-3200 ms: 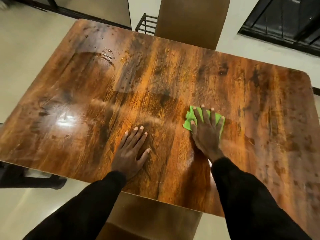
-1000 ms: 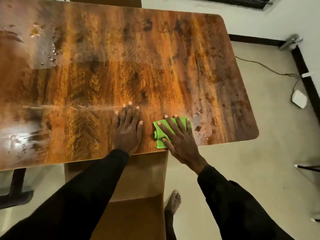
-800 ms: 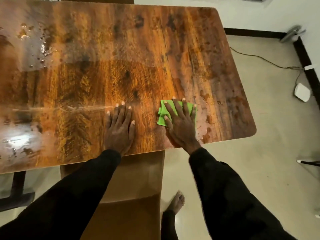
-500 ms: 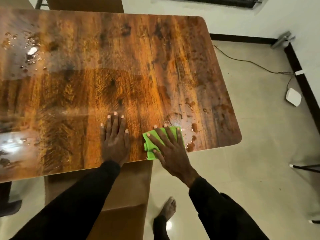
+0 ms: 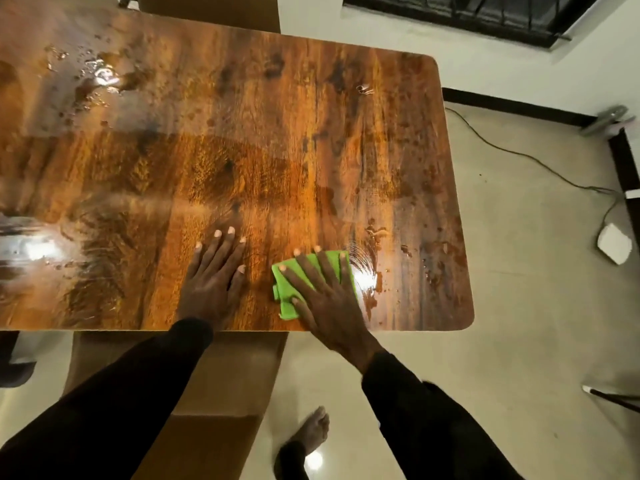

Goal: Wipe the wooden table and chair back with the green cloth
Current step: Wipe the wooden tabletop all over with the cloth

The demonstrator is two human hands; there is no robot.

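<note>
right hand (image 5: 325,299) flat on green cloth (image 5: 287,289); water droplets (image 5: 377,289) beside.

Count, head view.

Wooden table (image 5: 242,133): one.
Green cloth (image 5: 311,271): one, folded.
Hands on the tabletop: two, left hand (image 5: 213,280) and right hand (image 5: 325,296).
Black sleeves: two.
Chairs: two, one chair near (image 5: 221,382) tucked under the near edge, one far chair (image 5: 207,8) at the far edge.
Bare foot (image 5: 311,431): one.
Floor, right: one cable (image 5: 519,157), one white box (image 5: 614,244).
Water patches on the table: several, number not clear.
</note>
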